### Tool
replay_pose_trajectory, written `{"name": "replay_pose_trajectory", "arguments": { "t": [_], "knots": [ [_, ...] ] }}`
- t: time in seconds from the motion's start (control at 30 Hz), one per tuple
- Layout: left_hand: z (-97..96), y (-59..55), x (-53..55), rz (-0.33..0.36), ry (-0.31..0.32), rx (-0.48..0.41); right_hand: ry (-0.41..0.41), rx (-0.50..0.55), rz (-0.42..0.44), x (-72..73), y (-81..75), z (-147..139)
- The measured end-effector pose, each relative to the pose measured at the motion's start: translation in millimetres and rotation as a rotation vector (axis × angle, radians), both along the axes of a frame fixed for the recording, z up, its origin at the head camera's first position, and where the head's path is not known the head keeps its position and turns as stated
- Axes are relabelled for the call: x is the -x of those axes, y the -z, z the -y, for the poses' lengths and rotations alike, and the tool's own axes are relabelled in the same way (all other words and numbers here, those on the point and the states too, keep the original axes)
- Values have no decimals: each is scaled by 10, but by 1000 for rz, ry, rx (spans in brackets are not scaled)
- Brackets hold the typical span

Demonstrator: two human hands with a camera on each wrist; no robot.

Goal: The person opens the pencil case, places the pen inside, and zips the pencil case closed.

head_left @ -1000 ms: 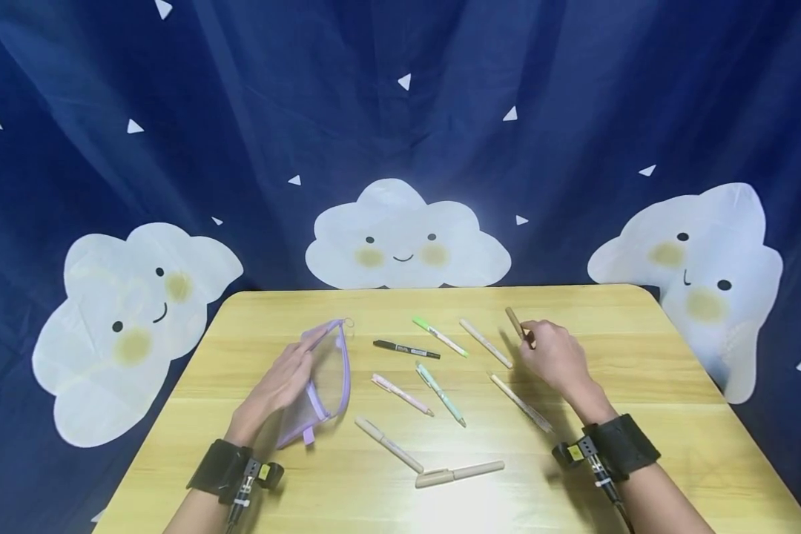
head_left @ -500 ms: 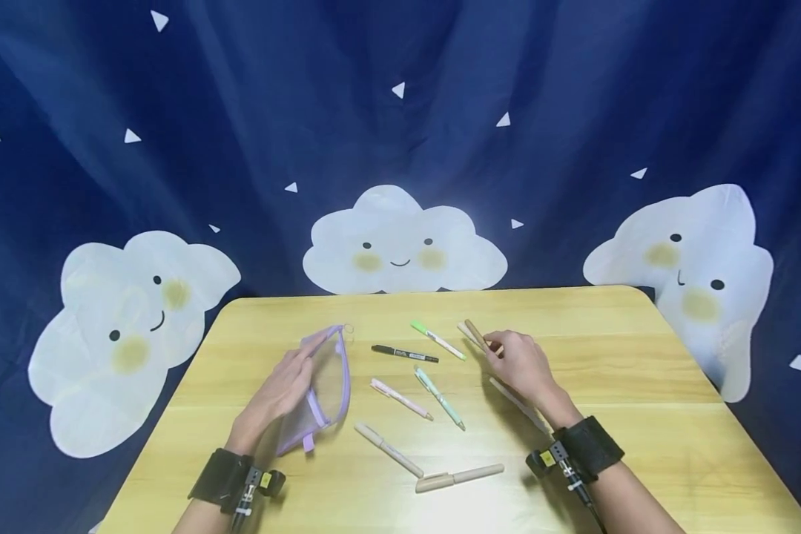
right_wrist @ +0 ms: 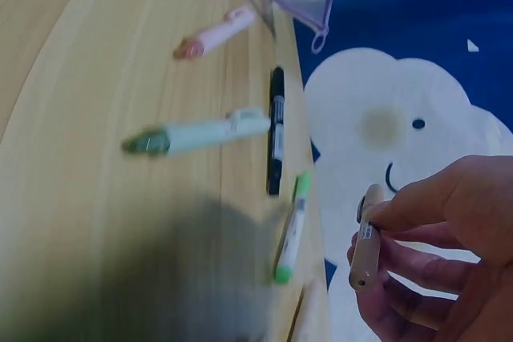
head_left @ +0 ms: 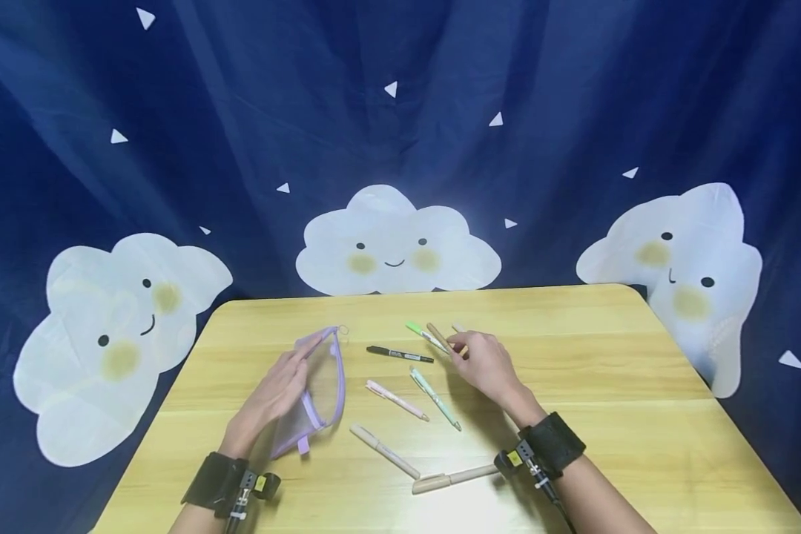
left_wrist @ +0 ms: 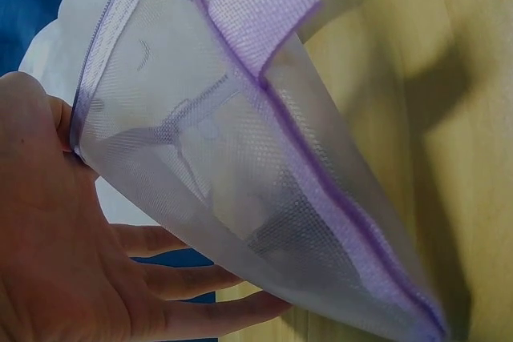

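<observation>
R hand (head_left: 486,364) pinches brn pen (head_left: 437,336), axis far-L to near-R.

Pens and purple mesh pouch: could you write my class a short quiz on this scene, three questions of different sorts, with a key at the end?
1. Multiple choice: what is in the grip of the right hand?
A) the black pen
B) the brown-tan pen
C) the green-ended pen

2. True or false: in the head view, the pink pen lies between the purple mesh pouch and the mint pen.

3. Short answer: which of the person's hands touches the pouch?

Key: 1. B; 2. True; 3. The left hand.
</observation>
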State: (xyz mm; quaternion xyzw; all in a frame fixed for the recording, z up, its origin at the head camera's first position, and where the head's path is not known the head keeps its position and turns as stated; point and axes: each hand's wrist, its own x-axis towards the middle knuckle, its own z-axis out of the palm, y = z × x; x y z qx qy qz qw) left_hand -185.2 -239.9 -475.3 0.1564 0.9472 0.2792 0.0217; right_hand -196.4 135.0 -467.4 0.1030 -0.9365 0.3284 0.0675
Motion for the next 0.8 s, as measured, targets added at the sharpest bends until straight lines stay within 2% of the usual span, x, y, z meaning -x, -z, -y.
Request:
{"name": "replay_pose_trajectory", "arguments": {
  "t": [0.13,0.23,0.33,0.53,0.8],
  "knots": [
    [-17,18,-1,3,-8,19,-25,53,48,-23,1,169],
    [-4,17,-9,2,-32,45,-78,45,25,-32,10,312],
    [-4,14,3,8,-39,40,-96,14,-14,-28,10,447],
    [-2,21,-4,23,-45,3,-139,68,53,-79,28,775],
    [31,-1,8,24,-55,15,-202,82,102,-158,70,1194]
  ]
}}
